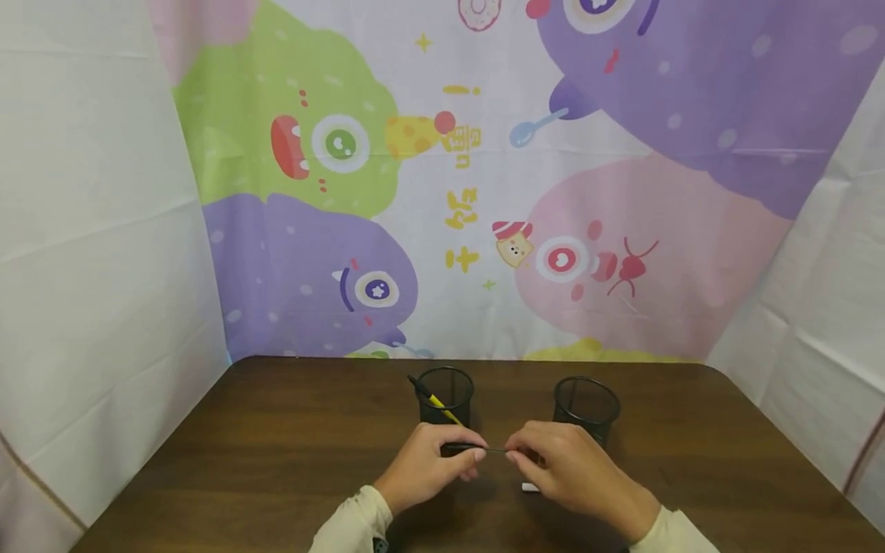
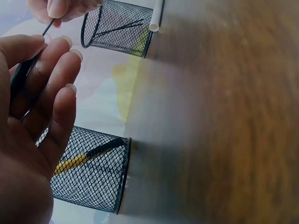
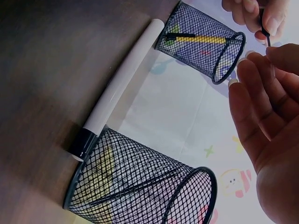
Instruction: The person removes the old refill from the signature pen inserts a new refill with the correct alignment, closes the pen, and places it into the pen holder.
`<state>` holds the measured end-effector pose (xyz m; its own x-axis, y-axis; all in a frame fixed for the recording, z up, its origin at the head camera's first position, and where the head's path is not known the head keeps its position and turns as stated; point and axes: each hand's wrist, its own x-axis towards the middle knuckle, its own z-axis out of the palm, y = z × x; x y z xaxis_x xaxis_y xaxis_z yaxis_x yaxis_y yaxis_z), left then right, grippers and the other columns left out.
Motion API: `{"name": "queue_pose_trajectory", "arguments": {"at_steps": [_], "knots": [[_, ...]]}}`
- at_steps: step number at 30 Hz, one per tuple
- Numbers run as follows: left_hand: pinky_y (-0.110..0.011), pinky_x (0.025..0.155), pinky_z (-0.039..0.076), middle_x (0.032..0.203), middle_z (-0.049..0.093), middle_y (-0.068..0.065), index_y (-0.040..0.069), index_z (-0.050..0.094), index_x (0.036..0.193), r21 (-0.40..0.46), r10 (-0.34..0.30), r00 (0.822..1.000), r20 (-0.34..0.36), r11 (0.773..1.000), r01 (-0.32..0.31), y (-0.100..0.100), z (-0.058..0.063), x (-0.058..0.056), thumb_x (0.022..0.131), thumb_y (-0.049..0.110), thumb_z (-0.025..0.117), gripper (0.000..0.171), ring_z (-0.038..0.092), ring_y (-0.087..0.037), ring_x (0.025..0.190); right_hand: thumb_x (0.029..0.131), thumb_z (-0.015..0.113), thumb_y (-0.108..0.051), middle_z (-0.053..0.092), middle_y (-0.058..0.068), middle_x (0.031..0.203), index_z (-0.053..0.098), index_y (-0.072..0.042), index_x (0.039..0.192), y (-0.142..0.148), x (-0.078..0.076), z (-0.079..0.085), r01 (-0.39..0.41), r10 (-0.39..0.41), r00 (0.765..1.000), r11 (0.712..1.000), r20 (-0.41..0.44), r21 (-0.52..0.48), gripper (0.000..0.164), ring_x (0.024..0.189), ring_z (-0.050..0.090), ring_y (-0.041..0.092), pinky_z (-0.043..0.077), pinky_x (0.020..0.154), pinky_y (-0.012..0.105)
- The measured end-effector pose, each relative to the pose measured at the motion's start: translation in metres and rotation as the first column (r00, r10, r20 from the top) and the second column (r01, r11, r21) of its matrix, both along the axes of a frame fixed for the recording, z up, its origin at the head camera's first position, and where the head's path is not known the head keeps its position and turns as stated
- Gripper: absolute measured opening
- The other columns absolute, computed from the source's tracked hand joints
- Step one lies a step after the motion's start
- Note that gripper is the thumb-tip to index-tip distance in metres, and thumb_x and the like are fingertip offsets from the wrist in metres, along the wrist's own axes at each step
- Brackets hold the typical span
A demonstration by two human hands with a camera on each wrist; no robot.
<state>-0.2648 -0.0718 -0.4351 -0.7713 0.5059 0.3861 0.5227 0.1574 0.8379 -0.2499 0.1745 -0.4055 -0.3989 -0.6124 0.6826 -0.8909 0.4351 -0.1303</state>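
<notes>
Brown table (image 1: 276, 461). Left fingers (image 1: 459, 464) grip black-handled tool (image 1: 455, 447); right fingers (image 1: 531, 438) pinch its thin, straight shaft (image 1: 496, 451).

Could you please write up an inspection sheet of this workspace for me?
Surface: brown wood-look table.
Job's things: thin dark tool, stretched between both hands.
Clutter: left cup and right cup, both black mesh; yellow pen shows through the left one, thin dark rod through the right; white marker lies nearer the person.
Grippers: left hand grips the tool's thicker end; right hand pinches its thin end.
Cables: nothing seen.
Surroundings: cartoon backdrop behind, white cloth at both sides.
</notes>
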Motion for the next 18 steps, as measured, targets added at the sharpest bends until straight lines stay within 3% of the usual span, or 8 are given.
{"name": "queue_pose_trajectory", "arguments": {"at_steps": [4, 8, 12, 18], "knots": [[-0.030, 0.064, 0.060, 0.079, 0.073, -0.008, 0.007, 0.075, 0.106, -0.003, 0.002, 1.000, -0.001, 1.000, -0.002, -0.0004, -0.0004, -0.0003, 0.097, 0.025, 0.070, 0.021, 0.071, -0.015, 0.065, 0.095, 0.070, -0.016, 0.060, -0.018, 0.081, 0.071, -0.014, 0.091, -0.0001, -0.0006, -0.0006, 0.002, -0.003, 1.000, 1.000, 0.003, 0.009, 0.005, 0.067, 0.050, -0.007, 0.043, 0.058, 0.008], [-0.030, 0.064, 0.060, 0.077, 0.073, -0.005, 0.011, 0.075, 0.104, 0.002, 0.007, 1.000, -0.009, 1.000, -0.007, 0.0002, -0.0004, -0.0008, 0.097, 0.025, 0.070, 0.017, 0.071, -0.013, 0.064, 0.092, 0.073, -0.014, 0.059, -0.018, 0.081, 0.071, -0.016, 0.091, 0.0001, -0.0008, -0.0014, 0.016, -0.016, 1.000, 1.000, -0.002, 0.012, 0.003, 0.067, 0.050, -0.007, 0.043, 0.058, 0.008], [-0.029, 0.063, 0.060, 0.075, 0.072, 0.000, 0.011, 0.075, 0.104, 0.006, 0.009, 1.000, -0.024, 1.000, -0.009, 0.0004, 0.0004, -0.0006, 0.097, 0.023, 0.070, 0.015, 0.070, -0.013, 0.064, 0.087, 0.077, -0.008, 0.060, -0.018, 0.082, 0.071, -0.018, 0.093, 0.0011, -0.0006, -0.0011, 0.025, -0.026, 1.000, 1.000, 0.009, 0.017, 0.013, 0.068, 0.050, -0.008, 0.043, 0.059, 0.008], [-0.028, 0.062, 0.060, 0.075, 0.072, 0.001, 0.007, 0.074, 0.103, 0.019, 0.005, 0.999, -0.046, 1.000, -0.004, -0.0007, 0.0011, 0.0002, 0.097, 0.021, 0.069, 0.016, 0.070, -0.012, 0.063, 0.093, 0.073, -0.014, 0.061, -0.018, 0.083, 0.071, -0.017, 0.092, 0.0008, -0.0002, 0.0007, 0.025, -0.026, 0.999, 0.999, 0.023, 0.023, 0.004, 0.068, 0.051, -0.008, 0.043, 0.059, 0.007]]}}
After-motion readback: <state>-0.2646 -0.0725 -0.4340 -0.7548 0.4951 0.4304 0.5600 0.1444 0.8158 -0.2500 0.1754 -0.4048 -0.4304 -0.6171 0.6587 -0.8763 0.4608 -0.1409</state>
